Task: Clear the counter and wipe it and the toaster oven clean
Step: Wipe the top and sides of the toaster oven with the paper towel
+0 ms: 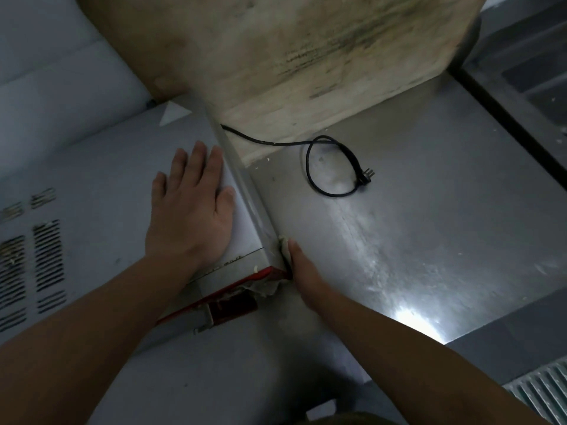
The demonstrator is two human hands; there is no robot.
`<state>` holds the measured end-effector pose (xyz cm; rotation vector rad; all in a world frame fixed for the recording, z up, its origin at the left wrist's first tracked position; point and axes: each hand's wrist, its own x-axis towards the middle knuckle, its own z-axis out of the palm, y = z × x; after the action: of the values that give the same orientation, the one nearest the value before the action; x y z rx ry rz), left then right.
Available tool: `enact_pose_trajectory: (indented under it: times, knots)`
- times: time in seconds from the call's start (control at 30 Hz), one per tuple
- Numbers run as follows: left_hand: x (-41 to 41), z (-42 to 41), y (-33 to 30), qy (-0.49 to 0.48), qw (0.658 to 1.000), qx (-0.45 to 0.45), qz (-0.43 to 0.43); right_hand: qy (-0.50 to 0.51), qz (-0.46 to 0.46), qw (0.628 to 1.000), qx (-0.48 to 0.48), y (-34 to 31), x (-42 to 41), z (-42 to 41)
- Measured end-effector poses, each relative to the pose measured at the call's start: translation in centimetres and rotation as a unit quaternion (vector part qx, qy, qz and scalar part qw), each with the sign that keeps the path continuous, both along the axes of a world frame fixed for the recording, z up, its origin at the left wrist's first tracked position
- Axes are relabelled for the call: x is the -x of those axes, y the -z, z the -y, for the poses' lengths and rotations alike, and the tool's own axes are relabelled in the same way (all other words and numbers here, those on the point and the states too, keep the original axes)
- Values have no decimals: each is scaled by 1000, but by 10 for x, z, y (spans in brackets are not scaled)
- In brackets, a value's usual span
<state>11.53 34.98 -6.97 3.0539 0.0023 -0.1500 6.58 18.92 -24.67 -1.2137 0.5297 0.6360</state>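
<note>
The oven, at the left on the counter, is steadied from above by the flat, open left hand while a rag is pressed to its right side by the straight-fingered right hand; wiping seems underway, and a firm stroke along that side is judged next.

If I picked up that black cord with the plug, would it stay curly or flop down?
The black cord would probably flop: it lies in a loose loop on the steel counter, so it bends easily. Its plug end looks heavier and would likely dangle. The far end runs behind the toaster oven, so it may tug.
</note>
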Motion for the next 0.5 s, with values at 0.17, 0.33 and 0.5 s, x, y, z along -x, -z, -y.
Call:
enact_pose_trajectory:
  times: [0.17,0.33,0.5]
  knots:
    - [-1,0,0,6,1000,-10,4,-76,26,994,76,-1,2,5]
    - [0,1,-1,6,1000,-22,-11,-84,28,985,150,-8,19,24]
    - [2,3,-6,23,999,-24,-2,-68,-11,986,150,-21,41,36]
